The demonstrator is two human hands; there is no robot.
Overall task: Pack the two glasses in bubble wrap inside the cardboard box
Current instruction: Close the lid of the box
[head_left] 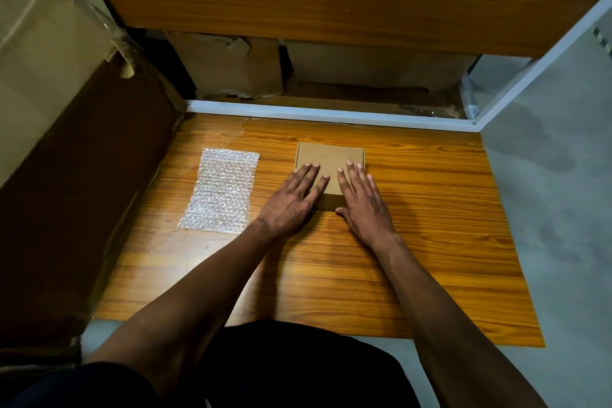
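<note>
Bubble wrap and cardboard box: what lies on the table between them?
Nothing: in the head view, only bare wooden table separates the bubble wrap from the cardboard box.

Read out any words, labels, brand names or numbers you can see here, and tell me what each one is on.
None can be read.
The small brown cardboard box under the left hand and right hand: plain lid.
The clear bubble wrap sheet: no text.
The big brown cardboard carton at left: no print visible.
</note>
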